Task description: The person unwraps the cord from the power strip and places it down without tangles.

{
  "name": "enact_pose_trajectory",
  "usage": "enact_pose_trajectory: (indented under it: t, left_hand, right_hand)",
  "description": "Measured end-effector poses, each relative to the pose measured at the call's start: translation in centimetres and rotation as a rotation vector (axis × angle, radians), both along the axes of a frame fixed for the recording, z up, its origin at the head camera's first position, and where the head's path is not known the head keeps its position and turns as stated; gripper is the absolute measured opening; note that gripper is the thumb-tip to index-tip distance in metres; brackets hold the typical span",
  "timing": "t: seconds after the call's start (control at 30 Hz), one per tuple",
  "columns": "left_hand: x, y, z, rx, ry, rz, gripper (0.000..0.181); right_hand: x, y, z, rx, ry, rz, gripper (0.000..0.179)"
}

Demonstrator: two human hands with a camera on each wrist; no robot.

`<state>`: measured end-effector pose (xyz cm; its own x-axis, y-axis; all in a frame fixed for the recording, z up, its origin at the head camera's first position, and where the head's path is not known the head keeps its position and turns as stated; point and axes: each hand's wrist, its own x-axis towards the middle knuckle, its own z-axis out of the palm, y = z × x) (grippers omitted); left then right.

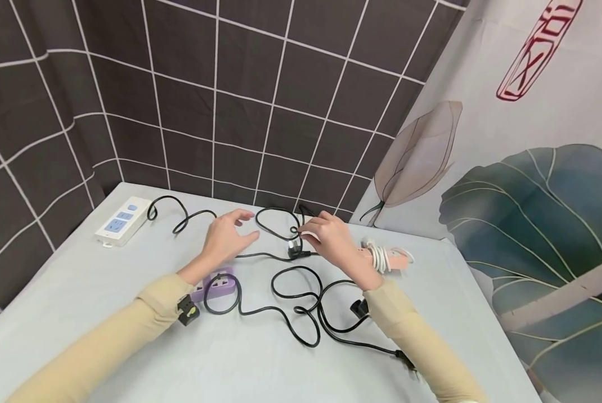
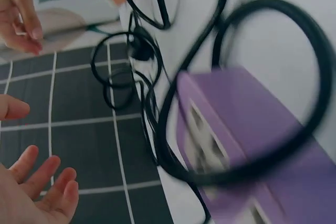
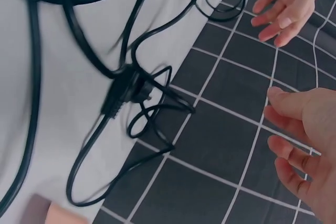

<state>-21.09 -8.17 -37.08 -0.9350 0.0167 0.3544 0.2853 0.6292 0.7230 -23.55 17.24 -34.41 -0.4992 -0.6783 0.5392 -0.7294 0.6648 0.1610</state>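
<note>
Both hands hang over the back part of the table with nothing in them. My left hand (image 1: 225,238) has its thumb and fingers spread, left of a looped black cord (image 1: 275,209); the left wrist view shows the fingers (image 2: 50,174) loosely bent. My right hand (image 1: 333,240) is above the cord's right side, near a black plug (image 1: 294,249). In the right wrist view its relaxed fingers (image 3: 291,153) stand apart from the cord and plug (image 3: 126,90). A white power strip (image 1: 124,221) with blue sockets lies left of my left hand, its black cord trailing towards that hand.
A purple power strip (image 1: 220,284) lies under a loop of black cord near my left wrist. More black cord (image 1: 301,330) curls across the front, with plugs (image 1: 359,308) by my right forearm. An orange power strip (image 1: 396,261) wrapped in white cord sits at right. A tiled-pattern curtain (image 1: 245,112) hangs behind.
</note>
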Motion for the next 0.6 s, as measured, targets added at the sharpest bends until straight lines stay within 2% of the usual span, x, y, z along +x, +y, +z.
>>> enact_pose_trajectory:
  t: [0.33, 0.6]
  left_hand:
    - [0.0, 3.4, -0.1, 0.011, 0.003, -0.089, 0.044]
    - [-0.3, 6.0, -0.3, -0.026, -0.045, -0.198, 0.040]
  right_hand:
    - [1.1, 3.3, -0.4, -0.024, 0.009, -0.087, 0.016]
    - [1.6, 6.0, -1.2, -0.020, 0.006, -0.118, 0.018]
